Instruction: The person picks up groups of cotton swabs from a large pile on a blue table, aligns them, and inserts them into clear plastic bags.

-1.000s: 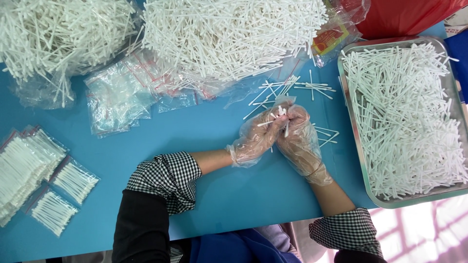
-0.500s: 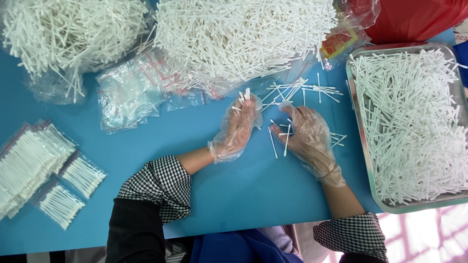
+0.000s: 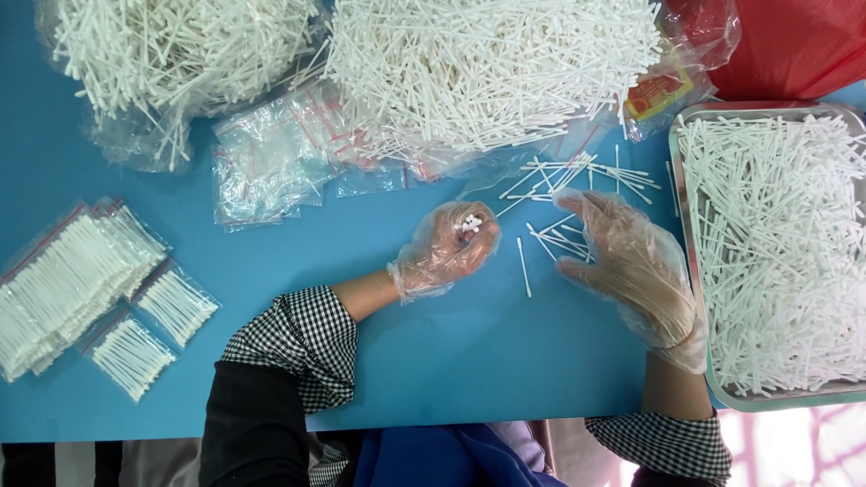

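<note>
Both my hands wear clear plastic gloves over the blue table (image 3: 451,361). My left hand (image 3: 446,251) is curled around a small bunch of white cotton swabs (image 3: 469,223), their tips poking out at the top. My right hand (image 3: 627,261) is spread flat, fingers apart, resting on loose swabs (image 3: 555,239) scattered on the table. One single swab (image 3: 523,268) lies between the two hands.
Two big heaps of swabs on plastic (image 3: 487,68) (image 3: 171,54) fill the far side. Empty zip bags (image 3: 266,162) lie beside them. Filled swab bags (image 3: 81,289) sit at the left. A metal tray (image 3: 699,271) of swabs stands at the right, a red bag (image 3: 794,45) behind it.
My left hand has closed from an open palm into a curl around a bunch of swabs. My right hand stays spread on the loose swabs, shifted slightly.
</note>
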